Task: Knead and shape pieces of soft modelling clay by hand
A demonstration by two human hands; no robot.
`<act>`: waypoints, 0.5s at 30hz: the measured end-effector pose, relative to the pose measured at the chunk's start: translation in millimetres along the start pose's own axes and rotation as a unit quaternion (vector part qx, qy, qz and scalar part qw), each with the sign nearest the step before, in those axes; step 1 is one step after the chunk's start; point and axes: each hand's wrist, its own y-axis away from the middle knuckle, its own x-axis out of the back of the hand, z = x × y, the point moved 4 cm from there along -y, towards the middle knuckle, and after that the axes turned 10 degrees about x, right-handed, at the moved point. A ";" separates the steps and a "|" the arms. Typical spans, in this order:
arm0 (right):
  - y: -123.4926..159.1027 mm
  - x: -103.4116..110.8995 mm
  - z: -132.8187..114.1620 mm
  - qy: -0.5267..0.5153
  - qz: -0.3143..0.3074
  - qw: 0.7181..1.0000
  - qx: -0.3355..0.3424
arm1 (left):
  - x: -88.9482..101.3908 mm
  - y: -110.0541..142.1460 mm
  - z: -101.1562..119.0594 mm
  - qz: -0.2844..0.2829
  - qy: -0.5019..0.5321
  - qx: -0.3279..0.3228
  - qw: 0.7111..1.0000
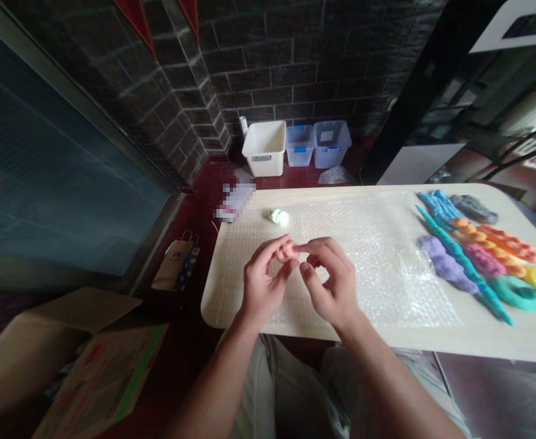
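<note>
A small pinkish-orange lump, apparently soft modelling clay, is pinched between the fingers and thumb of my left hand above the table. The index fingertip of my right hand touches the lump's right side. The right thumb stays apart from that finger, and the other right fingers are curled. Just beyond both hands, a small shiny whitish-green piece rests on the bubble wrap. My fingers hide part of the lump.
To the right on the pale table lie several coloured clay-like pieces, among them a long teal roll, a purple one and a blue one. A white bin and two clear tubs stand by the wall. An open cardboard box is at left.
</note>
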 end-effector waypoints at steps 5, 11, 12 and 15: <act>0.1 2.0 8.8 -0.047 0.004 0.997 -0.053 | -0.4 -2.1 -4.2 -0.028 -0.056 -0.057 0.996; 2.4 -4.3 19.0 -0.130 0.020 0.982 -0.134 | -0.5 -2.6 -12.8 -0.036 -0.003 -0.024 0.999; 3.3 -4.8 20.9 -0.145 0.031 0.977 -0.152 | -1.4 -1.8 -13.0 -0.032 0.001 -0.024 0.999; 4.3 -4.7 22.5 -0.163 0.045 0.972 -0.166 | -3.1 0.8 -13.0 -0.021 0.004 -0.027 0.999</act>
